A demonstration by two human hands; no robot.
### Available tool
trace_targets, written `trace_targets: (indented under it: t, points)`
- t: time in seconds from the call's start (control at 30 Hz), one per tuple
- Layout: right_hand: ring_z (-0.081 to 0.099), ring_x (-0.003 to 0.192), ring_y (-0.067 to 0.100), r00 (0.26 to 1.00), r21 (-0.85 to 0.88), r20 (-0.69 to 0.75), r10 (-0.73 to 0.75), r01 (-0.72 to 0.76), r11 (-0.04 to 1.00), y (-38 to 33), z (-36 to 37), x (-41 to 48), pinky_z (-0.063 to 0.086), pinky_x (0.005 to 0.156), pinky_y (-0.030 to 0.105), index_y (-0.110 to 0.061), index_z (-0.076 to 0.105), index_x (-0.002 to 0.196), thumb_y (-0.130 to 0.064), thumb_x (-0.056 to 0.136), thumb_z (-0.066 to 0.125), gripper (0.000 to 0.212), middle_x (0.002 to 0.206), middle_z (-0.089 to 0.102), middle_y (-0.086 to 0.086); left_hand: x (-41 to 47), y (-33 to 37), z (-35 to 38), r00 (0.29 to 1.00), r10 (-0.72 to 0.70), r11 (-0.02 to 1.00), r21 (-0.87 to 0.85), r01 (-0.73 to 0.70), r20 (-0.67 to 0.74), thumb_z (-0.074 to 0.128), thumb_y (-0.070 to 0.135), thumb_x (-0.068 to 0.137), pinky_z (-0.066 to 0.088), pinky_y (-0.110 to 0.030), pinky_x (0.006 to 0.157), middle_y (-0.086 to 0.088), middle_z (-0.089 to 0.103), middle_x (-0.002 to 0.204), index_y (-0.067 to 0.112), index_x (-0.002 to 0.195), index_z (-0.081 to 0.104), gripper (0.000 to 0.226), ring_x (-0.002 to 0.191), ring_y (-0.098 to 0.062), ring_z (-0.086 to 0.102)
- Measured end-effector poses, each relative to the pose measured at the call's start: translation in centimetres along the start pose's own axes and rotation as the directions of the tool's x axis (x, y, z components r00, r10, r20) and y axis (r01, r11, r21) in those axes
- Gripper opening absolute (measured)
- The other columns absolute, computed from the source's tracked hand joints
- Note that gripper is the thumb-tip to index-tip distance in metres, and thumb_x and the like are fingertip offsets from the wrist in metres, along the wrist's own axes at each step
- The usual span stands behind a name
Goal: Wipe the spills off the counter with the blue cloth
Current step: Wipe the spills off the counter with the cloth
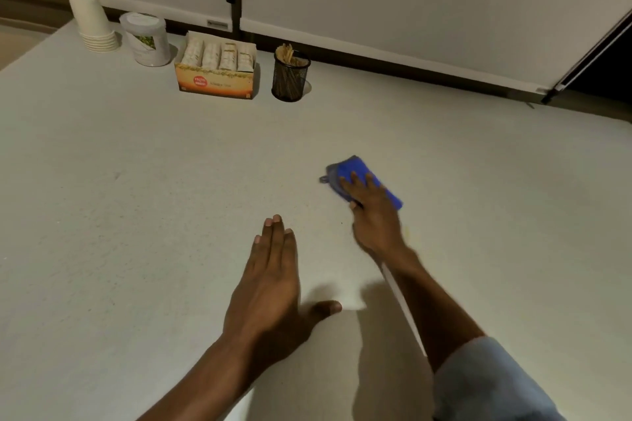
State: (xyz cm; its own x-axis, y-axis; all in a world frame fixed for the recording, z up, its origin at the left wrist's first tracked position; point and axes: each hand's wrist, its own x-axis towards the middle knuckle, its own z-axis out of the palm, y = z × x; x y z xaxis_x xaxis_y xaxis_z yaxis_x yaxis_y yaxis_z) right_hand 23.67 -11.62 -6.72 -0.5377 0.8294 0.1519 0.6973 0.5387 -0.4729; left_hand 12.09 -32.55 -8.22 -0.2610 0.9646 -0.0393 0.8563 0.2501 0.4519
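The blue cloth (355, 170) is folded and lies flat on the pale counter (136, 198), right of centre. My right hand (371, 212) presses down on it, fingers spread over its near half. My left hand (270, 280) rests flat on the counter nearer to me, palm down, fingers together and thumb out, holding nothing. A faint yellowish smear (415, 236) shows on the counter just right of my right wrist. No other spill is clear to see.
Along the back wall stand a stack of upturned paper cups (94, 22), a white lidded tub (147, 39), an open box of sachets (217, 67) and a black mesh holder of wooden stirrers (290, 77). The counter's left edge runs at the far left.
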Motion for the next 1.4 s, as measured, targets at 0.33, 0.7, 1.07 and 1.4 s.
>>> trace_targets:
  t: [0.33, 0.7, 1.07, 1.4]
  points:
    - [0.028, 0.154, 0.023, 0.999, -0.017, -0.014, 0.032, -0.033, 0.999, 6.5, -4.2, -6.0, 0.025, 0.126, 0.044, -0.023, 0.049, 0.148, 0.009, 0.097, 0.053, 0.060, 0.160, 0.040, 0.002, -0.5, 0.6, 1.4, 1.000, -0.009, 0.999, 0.033, 0.010, -0.010, 0.017, 0.107, 0.074, -0.013, -0.037, 0.133, -0.012, -0.032, 0.178, 0.009, 0.170, -0.017, 0.141, 0.165, -0.026, -0.029]
    - [0.017, 0.156, 0.028, 0.984, -0.100, 0.096, -0.147, 0.157, 0.983, 2.1, -2.1, -10.3, 0.011, 0.129, 0.049, -0.019, 0.041, 0.152, 0.010, 0.094, 0.054, 0.066, 0.163, 0.033, 0.004, -1.2, 3.3, 2.2, 0.999, 0.014, 0.999, 0.042, -0.012, -0.048, 0.029, 0.104, 0.076, -0.006, -0.040, 0.136, -0.015, -0.023, 0.180, 0.007, 0.172, -0.009, 0.142, 0.168, -0.029, -0.020]
    - [0.020, 0.156, 0.026, 0.972, 0.004, -0.073, 0.225, -0.225, 0.974, 7.6, -7.8, -9.3, 0.019, 0.127, 0.047, -0.026, 0.048, 0.149, 0.001, 0.102, 0.050, 0.055, 0.163, 0.036, 0.002, -1.6, 4.5, 2.5, 0.997, 0.057, 0.996, 0.074, -0.053, -0.046, 0.037, 0.100, 0.081, 0.001, -0.041, 0.137, -0.017, -0.014, 0.182, 0.003, 0.172, -0.002, 0.138, 0.170, -0.030, -0.011]
    - [0.036, 0.149, 0.019, 0.997, 0.148, -0.016, 0.078, -0.075, 0.986, 7.3, -7.6, -18.0, 0.035, 0.119, 0.047, -0.024, 0.053, 0.143, -0.003, 0.100, 0.052, 0.047, 0.156, 0.041, -0.008, -2.0, 5.6, 3.7, 0.997, 0.082, 0.997, 0.012, -0.082, 0.011, 0.029, 0.103, 0.076, -0.004, -0.039, 0.137, -0.010, -0.029, 0.179, 0.012, 0.171, -0.015, 0.138, 0.167, -0.026, -0.025]
